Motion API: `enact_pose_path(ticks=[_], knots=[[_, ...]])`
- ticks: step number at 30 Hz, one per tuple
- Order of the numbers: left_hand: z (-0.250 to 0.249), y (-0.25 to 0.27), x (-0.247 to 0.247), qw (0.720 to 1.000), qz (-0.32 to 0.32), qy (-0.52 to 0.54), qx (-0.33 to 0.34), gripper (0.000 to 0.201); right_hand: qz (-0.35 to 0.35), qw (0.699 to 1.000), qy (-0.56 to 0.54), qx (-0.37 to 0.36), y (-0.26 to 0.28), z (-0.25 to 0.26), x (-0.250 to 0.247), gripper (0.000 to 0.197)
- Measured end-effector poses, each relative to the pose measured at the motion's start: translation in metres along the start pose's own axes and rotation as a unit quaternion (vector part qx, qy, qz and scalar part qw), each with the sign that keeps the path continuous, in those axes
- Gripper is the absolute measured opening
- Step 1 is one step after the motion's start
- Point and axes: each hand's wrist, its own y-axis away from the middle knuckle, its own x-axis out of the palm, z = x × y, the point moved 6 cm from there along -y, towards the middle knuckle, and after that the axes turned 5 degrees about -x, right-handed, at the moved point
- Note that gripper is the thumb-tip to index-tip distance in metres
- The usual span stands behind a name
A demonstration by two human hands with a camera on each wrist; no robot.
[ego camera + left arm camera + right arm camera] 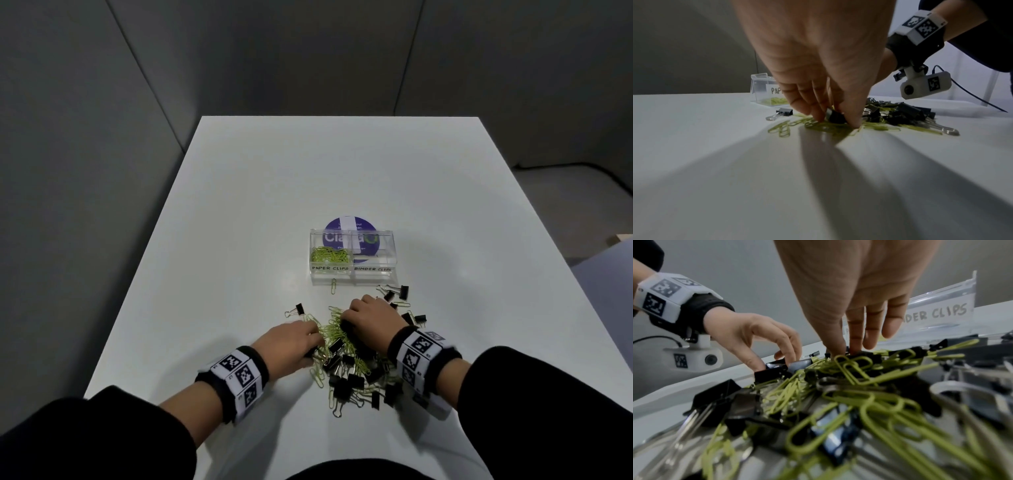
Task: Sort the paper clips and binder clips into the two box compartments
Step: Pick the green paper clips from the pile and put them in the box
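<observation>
A mixed pile (pixel 349 363) of green paper clips (pixel 855 369) and black binder clips (pixel 715 400) lies near the table's front edge. Beyond it stands a clear two-compartment box (pixel 352 274). Its left compartment (pixel 330 255), labelled PAPER CLIPS, holds green clips; the right one (pixel 373 260), labelled BINDER CLIPS, looks bare. My left hand (pixel 317 346) reaches into the pile's left side and pinches a black binder clip (pixel 835 116) between thumb and fingers. My right hand (pixel 344 320) is at the pile's far side, thumb and index fingertips (pixel 835 347) closed on a black binder clip (pixel 859 353).
A lone green paper clip (pixel 333 286) lies just in front of the box. Loose binder clips sit at the right (pixel 400 291) and left (pixel 299 309) of the pile. A purple round disc (pixel 349 224) shows behind the box. The white table (pixel 274 205) ends close on both sides.
</observation>
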Motion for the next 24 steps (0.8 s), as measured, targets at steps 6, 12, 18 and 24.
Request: enact_pose_path(ticks=[6,12,18,24], knots=[[0.000,-0.009,-0.013,0.998,-0.016,0.053,0.002,0.043,0.068,0.985,-0.145,0.067,0.006,-0.013,-0.005,0.023],[0.032,-0.027,-0.054,0.985,-0.058,0.145,-0.070,0.042,-0.015,0.945,-0.273,0.182,0.011,-0.065,-0.023,0.022],[0.061,-0.052,-0.049,0.984,-0.072,0.057,-0.151,0.038,0.009,0.941,-0.213,0.263,0.011,-0.099,-0.012,0.026],[0.029,-0.048,-0.041,0.989,-0.130,0.055,-0.040,0.041,-0.024,0.975,-0.131,0.180,0.008,-0.070,-0.011,0.033]])
